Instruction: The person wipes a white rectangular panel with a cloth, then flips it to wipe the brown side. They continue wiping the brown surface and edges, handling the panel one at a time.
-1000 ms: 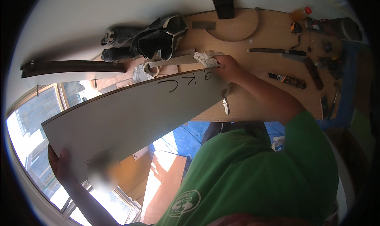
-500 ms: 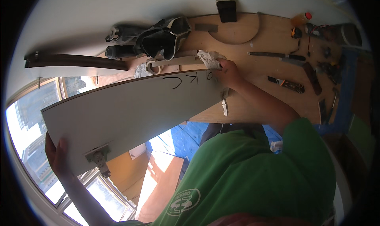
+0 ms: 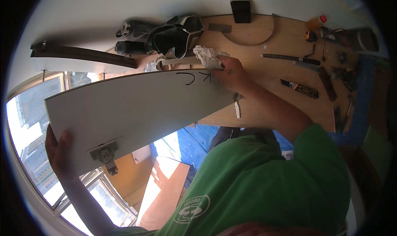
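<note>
A long white cabinet door (image 3: 136, 103) lies slantwise in front of me, with black handwritten marks along its upper edge. My left hand (image 3: 58, 149) grips its left end, thumb on the white face and fingers behind. Near that end a metal cup hinge (image 3: 105, 152) is fixed to the door. My right hand (image 3: 231, 72) is closed on a crumpled whitish rag (image 3: 209, 57) at the upper edge, toward the door's right end, covering part of the marks. A second hinge (image 3: 237, 107) shows partly below my right wrist.
On the wooden worktop (image 3: 256, 107) lie a utility knife (image 3: 300, 88), a long-bladed handled tool (image 3: 291, 59) and a tape measure (image 3: 310, 35). A phone (image 3: 240, 10) leans at the back wall. A black bag (image 3: 171, 37) and a roll of tape (image 3: 160, 63) sit behind the door. Windows are at left.
My right hand and the rag have slid left along the door's upper edge, now hiding one of the marks. The door's left end has tipped slightly; my left hand keeps its grip.
</note>
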A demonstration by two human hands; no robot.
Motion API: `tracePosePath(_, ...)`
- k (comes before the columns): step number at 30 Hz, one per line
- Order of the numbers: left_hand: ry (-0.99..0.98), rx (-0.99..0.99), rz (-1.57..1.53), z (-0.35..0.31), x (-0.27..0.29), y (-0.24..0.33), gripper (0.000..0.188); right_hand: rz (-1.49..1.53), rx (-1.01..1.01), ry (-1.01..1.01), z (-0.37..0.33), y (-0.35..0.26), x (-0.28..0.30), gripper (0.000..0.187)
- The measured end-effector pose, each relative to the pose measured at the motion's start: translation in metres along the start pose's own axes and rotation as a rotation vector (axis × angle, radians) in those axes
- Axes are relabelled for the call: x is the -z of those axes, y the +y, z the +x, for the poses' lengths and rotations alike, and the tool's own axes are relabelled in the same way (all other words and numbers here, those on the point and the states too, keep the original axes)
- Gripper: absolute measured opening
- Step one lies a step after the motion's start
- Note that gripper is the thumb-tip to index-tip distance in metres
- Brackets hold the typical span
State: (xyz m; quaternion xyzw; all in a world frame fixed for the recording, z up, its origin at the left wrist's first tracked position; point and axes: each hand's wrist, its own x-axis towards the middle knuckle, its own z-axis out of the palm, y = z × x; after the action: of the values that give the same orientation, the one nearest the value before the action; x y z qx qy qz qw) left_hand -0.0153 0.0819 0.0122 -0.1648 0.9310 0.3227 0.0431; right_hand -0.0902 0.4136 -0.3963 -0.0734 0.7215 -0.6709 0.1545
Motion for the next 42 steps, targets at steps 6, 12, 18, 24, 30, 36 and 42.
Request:
tracePosePath(6, 0.017, 0.012, 0.008, -0.005, -0.006, 0.018, 0.057, 0.088, 0.124, -0.007, 0.002, -0.062, -0.007, 0.031)
tracePosePath(12, 0.079, -0.018, 0.037, -0.009, -0.017, 0.022, 0.061, 0.004, 0.106, -0.016, 0.001, -0.042, -0.002, 0.030)
tracePosePath(18, 0.045, -0.017, 0.115, -0.013, -0.013, 0.027, 0.059, -0.014, 0.106, 0.003, -0.005, -0.050, -0.001, 0.031)
tracePosePath(24, 0.075, -0.050, 0.087, -0.010, -0.028, 0.037, 0.060, 0.035, 0.216, 0.022, 0.002, -0.070, -0.007, 0.033)
tracePosePath(30, 0.092, -0.048, 0.136, -0.019, -0.025, 0.045, 0.060, -0.025, 0.079, -0.025, -0.004, -0.066, 0.001, 0.034)
tracePosePath(36, 0.057, -0.044, 0.108, -0.021, -0.029, 0.050, 0.059, -0.107, 0.231, -0.002, -0.005, -0.099, -0.001, 0.033)
tracePosePath(42, 0.065, -0.044, 0.082, -0.022, -0.030, 0.055, 0.059, 0.026, 0.017, 0.023, -0.008, -0.017, 0.015, 0.032)
